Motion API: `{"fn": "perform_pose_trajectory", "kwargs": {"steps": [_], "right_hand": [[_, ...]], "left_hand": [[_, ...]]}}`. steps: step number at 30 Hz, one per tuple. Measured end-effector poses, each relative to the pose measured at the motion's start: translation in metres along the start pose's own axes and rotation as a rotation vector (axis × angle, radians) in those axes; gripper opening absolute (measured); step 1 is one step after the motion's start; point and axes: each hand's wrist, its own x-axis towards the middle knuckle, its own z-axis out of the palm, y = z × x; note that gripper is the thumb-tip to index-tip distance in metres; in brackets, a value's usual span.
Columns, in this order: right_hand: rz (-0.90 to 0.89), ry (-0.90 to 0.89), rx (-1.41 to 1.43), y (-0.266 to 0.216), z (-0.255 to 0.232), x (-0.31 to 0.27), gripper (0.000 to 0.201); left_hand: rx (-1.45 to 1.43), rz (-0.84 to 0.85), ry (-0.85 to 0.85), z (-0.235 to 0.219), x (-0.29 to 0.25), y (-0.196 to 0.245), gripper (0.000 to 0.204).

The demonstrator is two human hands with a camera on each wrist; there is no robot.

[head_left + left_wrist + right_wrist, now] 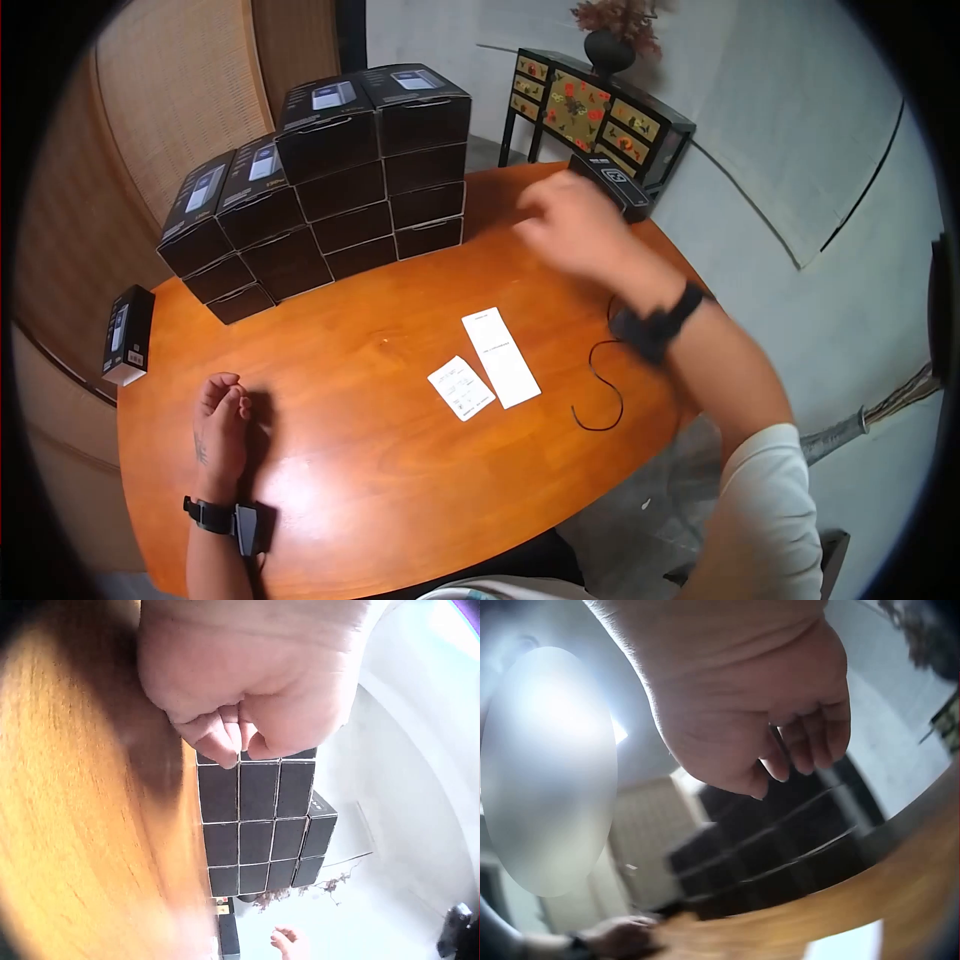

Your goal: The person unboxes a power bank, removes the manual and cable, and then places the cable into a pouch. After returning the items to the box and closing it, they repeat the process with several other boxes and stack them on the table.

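Resting lower left on the table (330, 470), left hand (222, 410) lies curled, empty. Right hand (570, 228), blurred upper centre, fingers loosely bent, empty, near a black box (612, 183).

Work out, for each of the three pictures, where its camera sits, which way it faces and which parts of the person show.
Head: worn high, facing down at the table; both hands and forearms show.
Left wrist: low by the tabletop, facing the stacked boxes; the curled left hand shows.
Right wrist: under the raised right hand, facing across the table.
Shared: every view shows the boxes.
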Motion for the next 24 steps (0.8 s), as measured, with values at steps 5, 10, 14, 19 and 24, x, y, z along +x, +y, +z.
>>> {"fn": "perform_pose_trajectory", "kwargs": {"steps": [5, 10, 14, 19, 24], "right_hand": [[0.59, 0.016, -0.219, 0.194, 0.025, 0.031, 0.079], [0.758, 0.063, 0.082, 0.296, 0.076, 0.025, 0.101], [0.877, -0.061, -0.128, 0.245, 0.056, 0.024, 0.099], [0.813, 0.106, 0.341, 0.218, 0.039, 0.015, 0.067], [0.601, -0.271, 0.559, 0.074, -0.043, -0.017, 0.055]], "left_hand": [[-0.026, -0.027, -0.026, 0.002, -0.003, 0.002, 0.016], [-0.045, -0.017, -0.058, -0.004, -0.002, 0.0, 0.014], [-0.031, -0.034, -0.065, 0.001, -0.004, 0.006, 0.012], [0.003, 0.0, -0.138, -0.005, -0.002, 0.0, 0.012], [0.132, 0.002, -0.186, -0.005, -0.003, 0.001, 0.018]]}}
